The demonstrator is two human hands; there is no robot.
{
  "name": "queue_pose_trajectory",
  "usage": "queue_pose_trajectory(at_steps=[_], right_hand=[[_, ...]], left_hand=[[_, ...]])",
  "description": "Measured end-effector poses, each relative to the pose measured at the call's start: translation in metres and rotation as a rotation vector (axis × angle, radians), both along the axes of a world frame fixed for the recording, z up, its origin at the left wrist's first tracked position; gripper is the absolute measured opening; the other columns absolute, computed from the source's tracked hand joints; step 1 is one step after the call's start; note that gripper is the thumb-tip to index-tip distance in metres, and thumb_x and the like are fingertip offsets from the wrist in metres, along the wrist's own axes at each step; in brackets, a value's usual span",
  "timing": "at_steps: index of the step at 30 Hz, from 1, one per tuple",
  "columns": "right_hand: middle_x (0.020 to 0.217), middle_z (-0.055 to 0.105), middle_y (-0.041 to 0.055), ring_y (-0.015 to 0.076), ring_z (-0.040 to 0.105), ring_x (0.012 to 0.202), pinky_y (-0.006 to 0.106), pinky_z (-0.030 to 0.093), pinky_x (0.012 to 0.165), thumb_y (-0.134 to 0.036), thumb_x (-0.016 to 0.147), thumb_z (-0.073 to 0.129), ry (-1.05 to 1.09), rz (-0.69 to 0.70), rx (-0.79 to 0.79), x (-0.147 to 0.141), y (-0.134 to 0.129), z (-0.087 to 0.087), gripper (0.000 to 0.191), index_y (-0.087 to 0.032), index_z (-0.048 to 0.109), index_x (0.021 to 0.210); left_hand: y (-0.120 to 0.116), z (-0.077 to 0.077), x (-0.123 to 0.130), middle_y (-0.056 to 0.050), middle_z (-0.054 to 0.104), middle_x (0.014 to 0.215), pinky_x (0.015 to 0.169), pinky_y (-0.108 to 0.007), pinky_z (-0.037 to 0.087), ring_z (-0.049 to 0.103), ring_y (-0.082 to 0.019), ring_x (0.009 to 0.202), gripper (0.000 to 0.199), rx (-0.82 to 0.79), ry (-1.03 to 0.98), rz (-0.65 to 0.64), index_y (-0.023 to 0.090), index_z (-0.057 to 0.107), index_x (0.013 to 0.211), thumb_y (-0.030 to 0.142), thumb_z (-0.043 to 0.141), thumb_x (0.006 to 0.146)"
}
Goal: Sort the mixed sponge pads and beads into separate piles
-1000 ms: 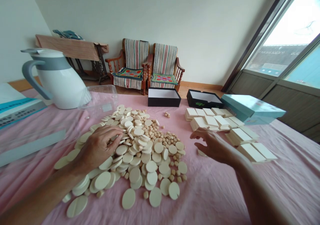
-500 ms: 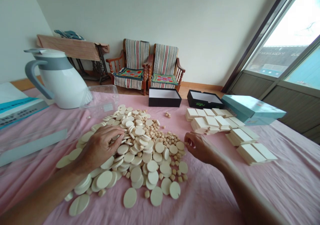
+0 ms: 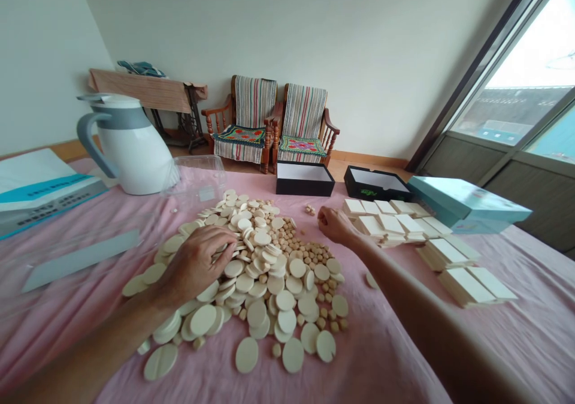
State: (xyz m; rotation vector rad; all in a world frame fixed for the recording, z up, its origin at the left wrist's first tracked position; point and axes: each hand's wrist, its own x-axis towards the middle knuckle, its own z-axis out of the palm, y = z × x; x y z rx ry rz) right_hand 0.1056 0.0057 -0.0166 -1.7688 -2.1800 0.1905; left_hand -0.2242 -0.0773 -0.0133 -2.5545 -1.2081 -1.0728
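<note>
Two hands, the left hand point(image 3: 193, 266) and the right hand point(image 3: 335, 224), are working over countless cream discs point(image 3: 247, 355) and countless small round plugs point(image 3: 314, 254). Two open black boxes point(image 3: 305, 179), one teal box point(image 3: 467, 206), one white jug point(image 3: 126, 149) and two wooden armchairs point(image 3: 242, 128) are standing beyond them.

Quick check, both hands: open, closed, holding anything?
Left hand: open, fingers curved over flat cream round discs, no clear grip.
Right hand: closed, fingers curled; cannot tell whether it holds anything.
</note>
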Motion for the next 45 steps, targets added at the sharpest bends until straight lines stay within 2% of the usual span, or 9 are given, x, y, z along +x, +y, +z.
queue_pose_trajectory(at_steps=[3,15,20,25,29,31,37,40,45], right_hand=[[0.076,0.067,0.0044,0.0150,0.059,0.070,0.023,0.036,0.061,-0.011,0.079,0.050,0.067,0.002,0.035,-0.006,0.001,-0.003,0.019,-0.015,0.063,0.093],[0.068,0.066,0.0019,0.0129,0.056,0.062,0.022,0.038,0.058,-0.010,0.069,0.057,0.193,0.156,-0.037,-0.032,-0.018,-0.005,0.009,-0.017,0.063,0.069],[0.067,0.066,0.0023,0.0142,0.058,0.061,0.023,0.039,0.058,-0.011,0.071,0.055,0.216,-0.001,0.042,-0.023,-0.009,-0.011,0.009,-0.016,0.063,0.072],[0.077,0.071,0.0046,0.0164,0.063,0.069,0.025,0.045,0.065,-0.014,0.076,0.054,0.342,-0.144,0.116,-0.014,-0.003,-0.012,0.021,-0.016,0.067,0.093],[0.074,0.070,0.0033,0.0156,0.062,0.067,0.026,0.047,0.066,-0.016,0.077,0.055,0.327,-0.010,0.103,-0.020,-0.006,-0.010,0.016,-0.018,0.070,0.085],[0.084,0.072,0.0046,0.0151,0.063,0.070,0.027,0.048,0.069,-0.013,0.078,0.054,0.328,0.119,0.078,-0.026,-0.009,-0.011,0.022,-0.018,0.070,0.092],[0.118,0.064,0.0119,0.0222,0.056,0.112,0.040,0.042,0.097,-0.008,0.082,0.048,0.195,0.487,0.114,-0.039,-0.017,-0.016,0.044,-0.018,0.058,0.124],[0.113,0.065,0.0119,0.0220,0.055,0.109,0.040,0.041,0.097,-0.008,0.082,0.048,0.193,0.507,0.131,-0.040,-0.019,-0.016,0.036,-0.017,0.060,0.114],[0.080,0.062,0.0050,0.0158,0.057,0.074,0.027,0.044,0.068,-0.003,0.072,0.044,0.290,0.310,0.163,-0.037,-0.017,-0.013,0.020,-0.017,0.056,0.081]], left_hand=[[0.000,0.000,0.000,-0.005,0.070,0.090,0.086,-0.034,0.048,0.064,-0.019,0.091,0.015,-0.012,-0.002,0.000,0.018,0.066,0.087,0.022,0.051,0.090],[-0.001,-0.001,0.000,-0.004,0.070,0.088,0.085,-0.033,0.048,0.063,-0.019,0.089,0.014,-0.007,-0.006,-0.015,0.018,0.065,0.087,0.020,0.051,0.089],[-0.001,-0.001,0.000,-0.004,0.070,0.089,0.085,-0.033,0.049,0.064,-0.019,0.089,0.014,-0.007,-0.011,-0.006,0.019,0.066,0.087,0.021,0.051,0.089],[-0.001,0.000,0.000,-0.004,0.071,0.088,0.084,-0.032,0.049,0.064,-0.018,0.088,0.016,-0.017,-0.017,-0.002,0.019,0.066,0.085,0.022,0.051,0.089],[-0.001,-0.001,0.001,-0.004,0.071,0.088,0.085,-0.033,0.049,0.064,-0.018,0.089,0.015,-0.013,-0.013,-0.004,0.019,0.065,0.086,0.022,0.051,0.090],[-0.001,-0.001,0.000,-0.004,0.070,0.089,0.085,-0.033,0.049,0.064,-0.018,0.089,0.015,-0.011,-0.009,-0.001,0.019,0.065,0.086,0.021,0.051,0.090],[-0.001,-0.001,0.001,-0.004,0.070,0.089,0.084,-0.032,0.049,0.064,-0.018,0.089,0.014,-0.018,-0.016,-0.005,0.019,0.065,0.087,0.021,0.052,0.089],[-0.002,0.000,0.001,-0.005,0.070,0.089,0.085,-0.033,0.049,0.064,-0.019,0.089,0.014,-0.022,-0.017,-0.006,0.019,0.065,0.086,0.020,0.052,0.089],[-0.003,0.000,0.002,-0.005,0.070,0.089,0.084,-0.033,0.049,0.064,-0.019,0.089,0.014,-0.023,-0.008,0.000,0.018,0.063,0.086,0.018,0.050,0.090]])
